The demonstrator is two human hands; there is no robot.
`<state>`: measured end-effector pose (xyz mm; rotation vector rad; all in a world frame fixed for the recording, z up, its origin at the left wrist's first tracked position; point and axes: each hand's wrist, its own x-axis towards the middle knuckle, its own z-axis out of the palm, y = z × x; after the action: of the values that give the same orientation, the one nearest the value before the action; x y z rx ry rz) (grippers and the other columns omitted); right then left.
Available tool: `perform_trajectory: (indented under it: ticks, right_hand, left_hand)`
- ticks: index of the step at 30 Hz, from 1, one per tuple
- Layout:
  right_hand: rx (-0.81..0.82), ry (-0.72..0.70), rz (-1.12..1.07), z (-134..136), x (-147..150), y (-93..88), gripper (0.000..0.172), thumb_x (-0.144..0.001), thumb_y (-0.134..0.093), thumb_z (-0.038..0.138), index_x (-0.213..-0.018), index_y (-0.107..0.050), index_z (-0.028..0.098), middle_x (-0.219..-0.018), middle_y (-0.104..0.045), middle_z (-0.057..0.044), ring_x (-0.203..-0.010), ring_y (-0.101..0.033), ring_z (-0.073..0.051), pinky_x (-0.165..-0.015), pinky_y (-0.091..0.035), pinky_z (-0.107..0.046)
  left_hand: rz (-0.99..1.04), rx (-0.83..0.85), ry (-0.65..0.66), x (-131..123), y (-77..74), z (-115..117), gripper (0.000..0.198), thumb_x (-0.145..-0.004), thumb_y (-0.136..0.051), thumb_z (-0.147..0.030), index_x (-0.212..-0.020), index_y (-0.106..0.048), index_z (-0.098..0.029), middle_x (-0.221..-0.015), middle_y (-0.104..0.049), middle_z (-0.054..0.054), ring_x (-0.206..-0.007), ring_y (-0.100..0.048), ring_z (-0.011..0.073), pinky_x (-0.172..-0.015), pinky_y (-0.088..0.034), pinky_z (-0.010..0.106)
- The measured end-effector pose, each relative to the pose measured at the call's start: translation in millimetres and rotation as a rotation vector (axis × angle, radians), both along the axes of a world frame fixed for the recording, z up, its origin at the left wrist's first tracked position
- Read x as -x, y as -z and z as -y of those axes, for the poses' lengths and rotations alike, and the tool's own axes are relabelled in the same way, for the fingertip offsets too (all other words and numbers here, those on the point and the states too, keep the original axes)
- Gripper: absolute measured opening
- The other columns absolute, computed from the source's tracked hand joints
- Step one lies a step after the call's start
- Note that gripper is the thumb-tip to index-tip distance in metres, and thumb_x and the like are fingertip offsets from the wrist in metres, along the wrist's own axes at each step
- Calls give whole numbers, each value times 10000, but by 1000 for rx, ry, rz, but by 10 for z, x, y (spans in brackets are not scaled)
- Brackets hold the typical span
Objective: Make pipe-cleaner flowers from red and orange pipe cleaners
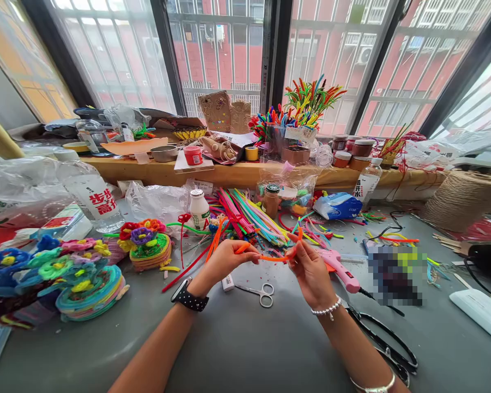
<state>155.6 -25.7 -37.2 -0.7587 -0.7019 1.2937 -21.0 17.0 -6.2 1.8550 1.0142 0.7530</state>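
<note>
Orange pipe cleaner (272,257) hangs in the air just above the worktop (245,349), stretched between both hands in the middle of the view. The left hand (225,260) pinches one end between thumb and forefinger, and the fingers (298,255) of the right hand (311,271) are pressed together on the other end, where a short bent tail sticks up past them. Gripped at both ends like this, the wire seems kept straight and lifted clear of the clutter, with its middle free. Small scissors (262,293) lie just below the hands, blades pointing left, and a pink glue gun (342,268) rests just beside the right wrist with its cord trailing off to the right; both look set within easy reach. Behind the hands, a loose heap of pipe cleaners (253,218) fans out in many colours, with a small white bottle (199,209) standing upright at its left edge. Further left, finished coiled flowers (147,246) are stacked well apart from the hands, likely to keep them from being crushed. A wooden ledge (229,173) crowded with jars and tubs closes off the back, and a roll of twine (462,199) sits at the far right. Open room lies mainly toward the person, where the grey surface under the forearms is bare; black-handled shears (387,345) lie near the right forearm.
</note>
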Motion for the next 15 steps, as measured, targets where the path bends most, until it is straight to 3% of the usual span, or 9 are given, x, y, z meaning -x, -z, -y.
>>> perform_trajectory:
  ticks: [5, 10, 15]
  right_hand:
    - [-96, 43, 276, 32, 33, -6, 157, -719, -568, 324, -786, -501, 198, -488, -503, 65, -403, -402, -58, -385, -309, -173]
    - [-159, 15, 643, 65, 76, 5, 169, -752, -514, 330, -736, -523, 162, -493, -459, 46, -434, -406, -74, -409, -319, -196]
    - [-198, -2, 749, 80, 110, 28, 178, -775, -475, 335, -760, -522, 164, -529, -478, 33, -478, -443, -90, -452, -357, -209]
  left_hand:
    - [-21, 41, -51, -6, 10, 8, 248, -644, -575, -359, -733, -669, -147, -694, -678, 39, -552, -549, 129, -503, -408, 210]
    - [16, -12, -64, -23, -54, 54, 303, -639, -599, -314, -883, -642, -139, -766, -684, 53, -715, -590, 172, -642, -441, 234]
    - [-9, -83, -42, -26, -75, 75, 244, -668, -566, -329, -813, -664, -159, -797, -681, 49, -750, -594, 187, -662, -444, 239]
